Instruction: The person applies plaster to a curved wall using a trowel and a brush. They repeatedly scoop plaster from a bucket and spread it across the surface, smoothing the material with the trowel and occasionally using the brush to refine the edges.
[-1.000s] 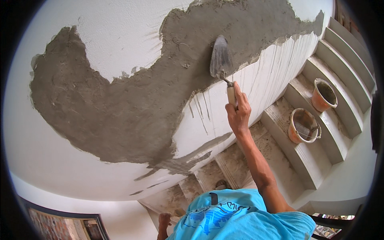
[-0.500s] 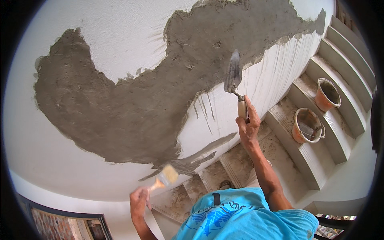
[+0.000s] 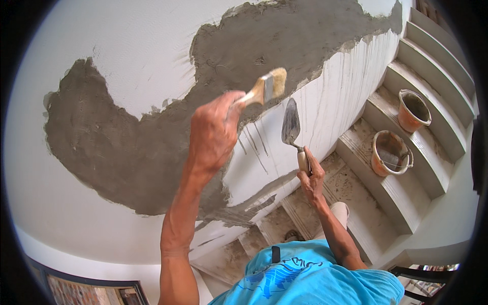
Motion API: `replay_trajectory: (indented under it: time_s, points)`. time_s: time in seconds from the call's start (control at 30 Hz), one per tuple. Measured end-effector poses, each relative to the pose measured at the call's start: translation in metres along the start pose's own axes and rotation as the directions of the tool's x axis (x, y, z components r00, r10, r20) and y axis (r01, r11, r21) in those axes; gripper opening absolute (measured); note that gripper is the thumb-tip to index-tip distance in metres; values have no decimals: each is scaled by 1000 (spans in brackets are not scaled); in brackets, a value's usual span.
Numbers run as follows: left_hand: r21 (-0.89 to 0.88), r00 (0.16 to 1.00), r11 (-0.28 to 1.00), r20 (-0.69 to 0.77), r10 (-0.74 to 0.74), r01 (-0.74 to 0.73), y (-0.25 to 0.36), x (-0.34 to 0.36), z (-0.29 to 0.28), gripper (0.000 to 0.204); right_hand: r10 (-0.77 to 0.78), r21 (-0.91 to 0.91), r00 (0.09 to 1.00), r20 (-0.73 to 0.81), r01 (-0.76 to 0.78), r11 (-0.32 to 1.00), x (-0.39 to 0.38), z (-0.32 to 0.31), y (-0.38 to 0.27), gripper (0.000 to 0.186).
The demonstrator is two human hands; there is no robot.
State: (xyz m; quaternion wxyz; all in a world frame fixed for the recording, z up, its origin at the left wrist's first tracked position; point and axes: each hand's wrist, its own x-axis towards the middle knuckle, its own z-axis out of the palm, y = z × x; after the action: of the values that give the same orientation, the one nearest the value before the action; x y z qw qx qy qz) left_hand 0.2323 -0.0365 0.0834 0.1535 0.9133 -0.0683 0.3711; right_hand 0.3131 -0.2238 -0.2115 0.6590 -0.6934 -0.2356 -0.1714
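My left hand (image 3: 216,133) is closed round the handle of a flat paintbrush (image 3: 263,90) with pale bristles and a metal band. It is raised in front of the wall, its bristles pointing right. In my right hand (image 3: 312,179) is a pointed trowel (image 3: 292,124) with a wooden handle, its blade pointing up and smeared with grey. Behind both tools spreads a large irregular patch of wet-looking grey mortar (image 3: 137,162) on the white wall (image 3: 147,46). Whether the brush touches the mortar I cannot tell.
Concrete stairs (image 3: 401,195) climb along the wall to the right, stained with mortar. Two orange buckets stand on the steps: a nearer one (image 3: 378,165) with something grey inside, and a farther one (image 3: 409,122). A dark-framed opening (image 3: 91,280) lies at lower left.
My left hand has risen from low left up and to the right with the paintbrush. My right hand and the trowel have dropped slightly, the blade now lower over the white wall.
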Motion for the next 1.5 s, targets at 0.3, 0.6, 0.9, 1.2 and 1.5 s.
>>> replay_trajectory:
  time_s: [0.3, 0.6, 0.9, 1.2, 1.5]
  points:
    - [310, 961, 949, -274, 35, 54, 4, 14, -39, 25, -52, -34, 995, 79, 55, 998, -13, -8, -7, 81]
    - [-7, 767, 773, -118, -631, 634, 42, -140, -132, 26, -187, -119, 980, -74, 177, 977, 90, 29, -54, 83]
    - [212, 303, 338, 178, -936, 917, -24, -383, -108, 20, -370, -51, 915, 159, 382, 923, 55, 48, -74, 81]
    - [416, 130, 194, 177, -976, 888, -54, -506, -82, 21, -360, -173, 932, -48, 347, 922, 109, 54, -77, 80]
    - [426, 114, 218, 257, -960, 878, -57, -529, -62, 29, -450, -100, 858, 246, 485, 869, 50, 56, -81, 80]
